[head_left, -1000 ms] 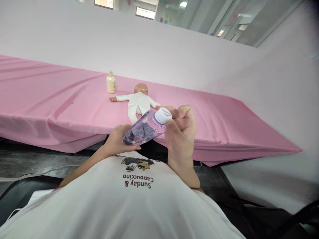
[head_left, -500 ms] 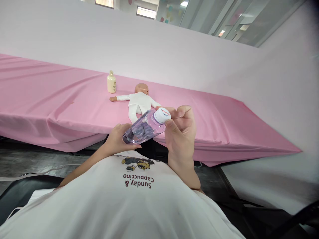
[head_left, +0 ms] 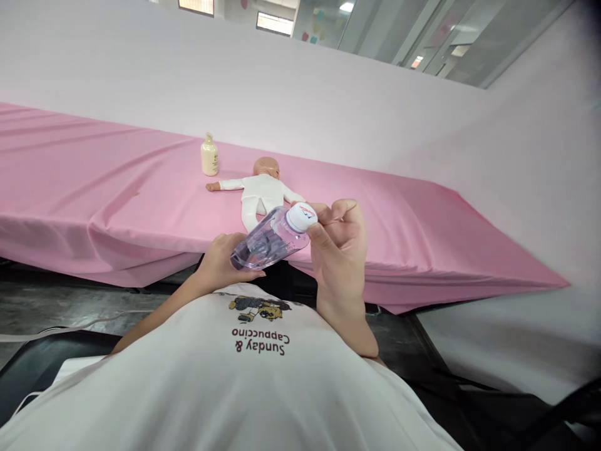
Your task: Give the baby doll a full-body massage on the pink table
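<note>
A clear, purple-tinted bottle point(head_left: 270, 243) with a white cap point(head_left: 302, 217) is tilted in front of my chest, its cap end up and to the right. Around its lower end my left hand point(head_left: 223, 263) is closed, with the far fingers hidden behind it. My right hand point(head_left: 340, 250) pinches at the cap with thumb and index finger, the other fingers curled. Just beyond the bottle a baby doll point(head_left: 263, 191) in a white suit lies on the pink cloth, one leg partly covered by the bottle.
A cream pump bottle point(head_left: 209, 156) stands on the pink-covered table point(head_left: 375, 207), left of the doll. Behind the table rises a white wall point(head_left: 235, 81) with a window above. A black chair part point(head_left: 51, 351) and a pale cable point(head_left: 94, 321) are at lower left.
The bottle's cap end has shifted slightly left, and the fingers of my right hand have moved with it. My left hand stays around the lower end.
</note>
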The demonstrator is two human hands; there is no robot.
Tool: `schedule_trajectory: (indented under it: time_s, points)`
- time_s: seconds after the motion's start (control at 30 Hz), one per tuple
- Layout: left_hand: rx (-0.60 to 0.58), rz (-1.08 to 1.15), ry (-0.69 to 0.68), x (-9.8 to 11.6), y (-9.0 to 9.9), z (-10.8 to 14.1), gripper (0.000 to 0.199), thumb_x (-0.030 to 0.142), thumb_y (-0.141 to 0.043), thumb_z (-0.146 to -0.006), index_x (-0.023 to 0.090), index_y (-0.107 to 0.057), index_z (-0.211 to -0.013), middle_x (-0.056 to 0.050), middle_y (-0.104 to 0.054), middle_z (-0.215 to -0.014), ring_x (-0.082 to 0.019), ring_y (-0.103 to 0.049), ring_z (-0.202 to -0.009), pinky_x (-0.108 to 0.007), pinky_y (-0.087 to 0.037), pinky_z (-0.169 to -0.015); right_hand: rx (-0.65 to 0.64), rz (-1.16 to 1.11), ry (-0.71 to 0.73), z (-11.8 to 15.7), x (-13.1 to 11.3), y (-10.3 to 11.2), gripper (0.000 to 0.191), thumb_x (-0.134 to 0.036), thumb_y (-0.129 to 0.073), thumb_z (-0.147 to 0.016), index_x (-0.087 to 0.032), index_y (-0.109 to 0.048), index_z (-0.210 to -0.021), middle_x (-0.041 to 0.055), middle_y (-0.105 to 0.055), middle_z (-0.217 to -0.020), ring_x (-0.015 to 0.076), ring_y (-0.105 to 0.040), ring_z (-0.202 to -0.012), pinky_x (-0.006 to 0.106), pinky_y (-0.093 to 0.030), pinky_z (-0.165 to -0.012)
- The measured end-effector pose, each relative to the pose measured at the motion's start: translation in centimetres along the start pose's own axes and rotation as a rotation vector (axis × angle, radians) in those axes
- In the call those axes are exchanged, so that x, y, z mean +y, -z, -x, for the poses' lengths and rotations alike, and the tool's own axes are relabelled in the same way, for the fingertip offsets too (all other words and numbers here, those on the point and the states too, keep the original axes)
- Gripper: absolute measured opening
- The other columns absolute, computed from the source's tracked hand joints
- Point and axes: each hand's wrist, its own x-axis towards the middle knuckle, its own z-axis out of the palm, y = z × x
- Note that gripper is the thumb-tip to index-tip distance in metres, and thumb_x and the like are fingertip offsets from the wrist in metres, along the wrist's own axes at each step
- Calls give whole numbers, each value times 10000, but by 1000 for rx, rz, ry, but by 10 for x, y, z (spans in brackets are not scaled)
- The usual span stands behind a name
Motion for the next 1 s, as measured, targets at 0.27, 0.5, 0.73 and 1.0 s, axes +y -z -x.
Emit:
schedule_trajectory:
  time_s: [0.27, 0.5, 0.73, 1.0]
  points:
    - [29, -49, -15, -5, -4, 0, 566, 532, -873, -630, 199, -615, -1007, -46, -703, -933, -245, -659, -866, -372, -509, -794, 11, -48, -62, -1, 1, 0, 501, -445, -819, -793, -280, -362, -917, -37, -698, -900, 145, -633, -819, 299, -514, -753]
    - [73, -72, -1, -7, -7, -1, 587, 546, -885, -603, 208, -613, -998, -48, -719, -927, -255, -689, -887, -390, -525, -808, 35, -47, -73, -2, 2, 2, 529, -435, -853, -753, -279, -372, -910, -51, -675, -852, 133, -613, -784, 296, -517, -759]
    - [139, -99, 63, -8, -3, -2, 658, 609, -874, -587, 207, -623, -1044, -64, -726, -966, -278, -682, -928, -415, -511, -863, 86, 66, 15, -4, 10, 6, 453, -413, -813, -783, -293, -412, -955, -51, -523, -766, 135, -576, -757, 320, -534, -785]
    - [119, -40, 79, -11, -5, -2, 637, 575, -861, -619, 188, -620, -1063, -76, -718, -988, -282, -668, -932, -413, -498, -852, 77, 228, 97, -8, 5, 18, 426, -567, -655, -880, -318, -488, -1183, 60, -615, -1141, 220, -620, -1107, 406, -531, -950]
